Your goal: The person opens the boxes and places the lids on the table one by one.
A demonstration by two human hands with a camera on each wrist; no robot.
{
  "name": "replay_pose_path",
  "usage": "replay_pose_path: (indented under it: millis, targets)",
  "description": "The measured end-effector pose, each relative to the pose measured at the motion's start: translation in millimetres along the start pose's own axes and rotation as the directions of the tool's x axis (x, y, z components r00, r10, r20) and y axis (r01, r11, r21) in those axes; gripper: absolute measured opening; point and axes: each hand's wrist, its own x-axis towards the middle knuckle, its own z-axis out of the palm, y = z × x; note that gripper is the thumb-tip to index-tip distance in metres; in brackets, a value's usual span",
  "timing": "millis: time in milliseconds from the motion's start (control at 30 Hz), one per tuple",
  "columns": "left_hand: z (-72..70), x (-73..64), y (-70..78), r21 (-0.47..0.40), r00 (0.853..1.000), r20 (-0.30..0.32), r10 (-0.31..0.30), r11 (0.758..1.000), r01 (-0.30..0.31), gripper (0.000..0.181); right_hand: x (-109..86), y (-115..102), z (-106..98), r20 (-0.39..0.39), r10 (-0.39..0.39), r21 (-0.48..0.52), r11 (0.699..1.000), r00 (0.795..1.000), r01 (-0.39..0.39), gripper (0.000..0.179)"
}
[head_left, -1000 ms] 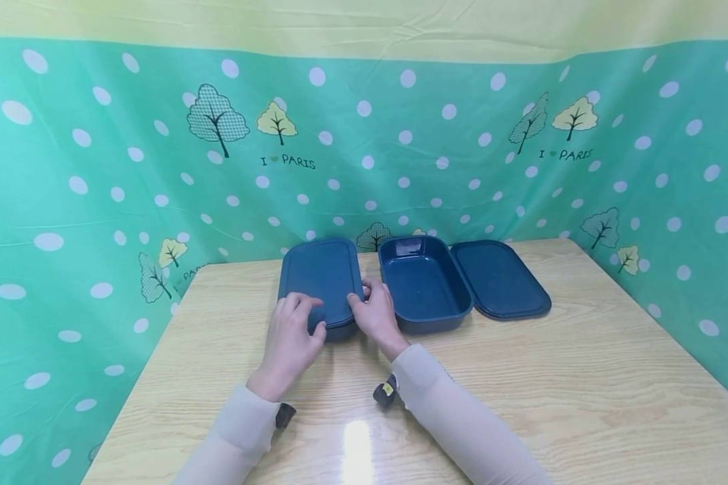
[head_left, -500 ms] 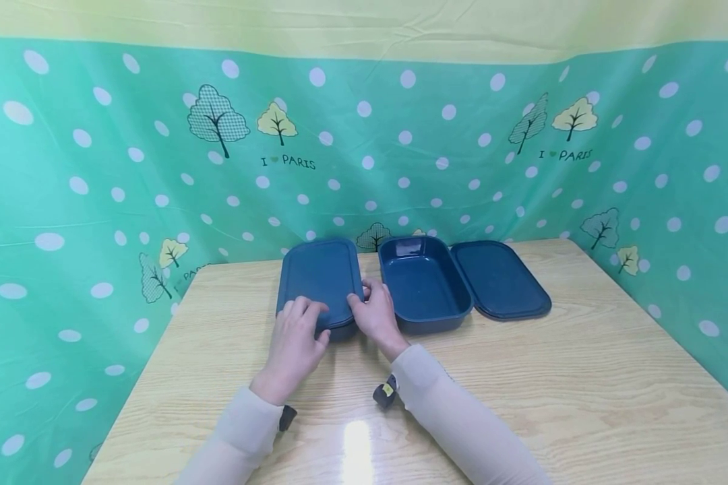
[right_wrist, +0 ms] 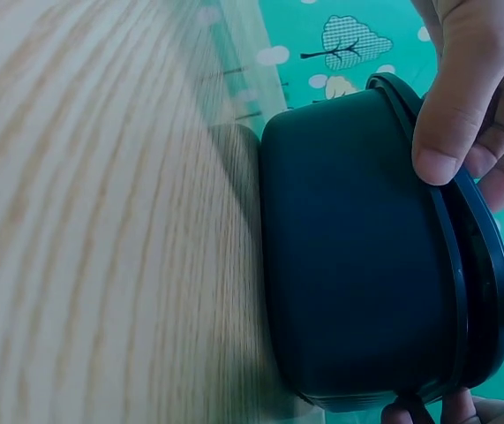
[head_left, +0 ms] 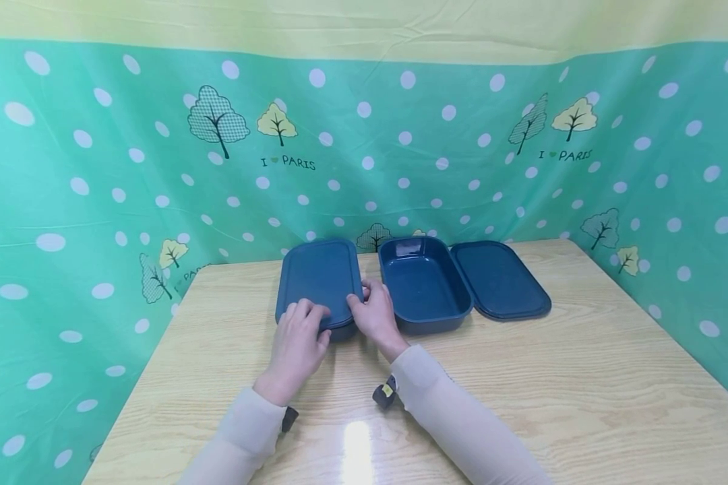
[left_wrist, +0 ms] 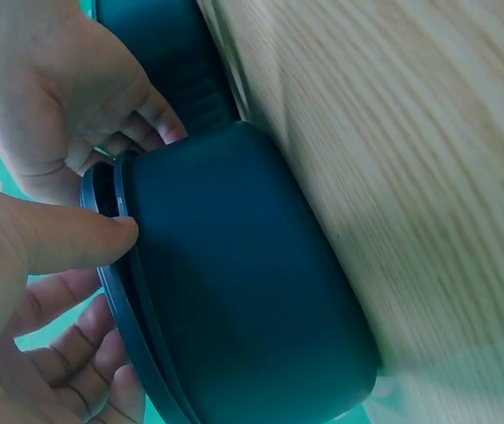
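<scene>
A dark blue rectangular food container (left_wrist: 225,265) stands at the table's back, left of its twin. Its lid (head_left: 321,276) lies on top; in both wrist views a dark gap shows between lid and rim along the front. My left hand (head_left: 298,340) is at the front edge, thumb (left_wrist: 119,238) pressed on the rim and lid edge, fingers bent over the lid. At the right side my right hand (head_left: 375,313) grips the lid's edge, thumb on top and fingers below the rim against the container's wall.
Close by on the right is an open blue container (head_left: 425,283). A second blue lid (head_left: 500,279) lies flat beyond it, touching or nearly touching its side. A green dotted cloth (head_left: 364,155) hangs behind the wooden table (head_left: 522,397).
My left hand has shifted slightly right along the front edge, with its fingers lower over the lid. The right hand keeps its place, and both containers stay put.
</scene>
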Motion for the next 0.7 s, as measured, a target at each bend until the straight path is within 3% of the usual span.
replay_pose_path:
  millis: [700]
  targets:
    - [-3.1, -1.0, -1.4, 0.053, 0.999, 0.049, 0.023, 0.998, -0.025, 0.024, -0.4, -1.0, 0.1, 0.000, 0.000, -0.003, 1.000, 1.000, 0.000, 0.046]
